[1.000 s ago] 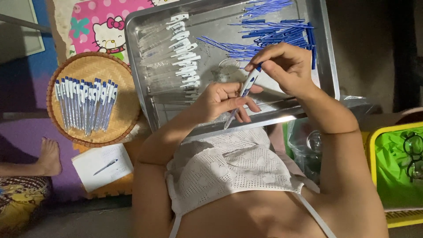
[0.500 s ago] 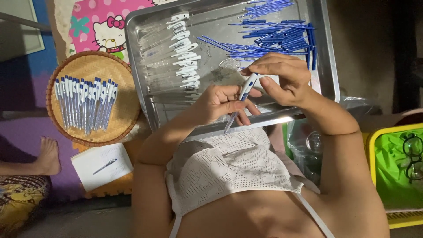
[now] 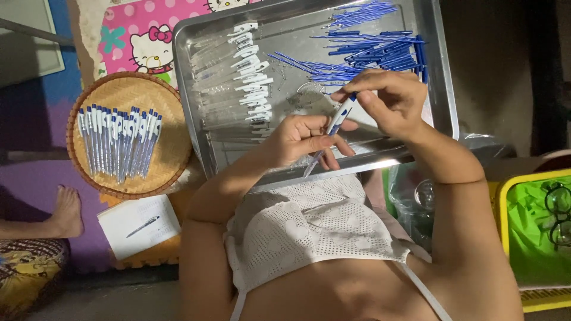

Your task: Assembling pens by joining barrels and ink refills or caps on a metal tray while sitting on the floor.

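My left hand (image 3: 300, 139) grips the lower half of a clear pen with a white and blue top (image 3: 334, 123). It holds the pen slanted over the near edge of a metal tray (image 3: 196, 95). My right hand (image 3: 389, 101) pinches the blue top end of the same pen with its fingertips. Inside the tray, a row of clear barrels with white clips (image 3: 247, 71) lies at the left. A heap of blue refills (image 3: 372, 50) lies at the far right, just beyond my right hand.
A round woven basket (image 3: 172, 148) left of the tray holds several assembled pens (image 3: 119, 142). A small white notepad with a pen on it (image 3: 138, 226) lies below the basket. Another person's foot (image 3: 65, 211) is at the left. A yellow bin holding glasses (image 3: 553, 217) stands at the right.
My right hand has shifted slightly left and its fingers have closed lower over the pen's top. My left hand keeps the pen in nearly the same place.
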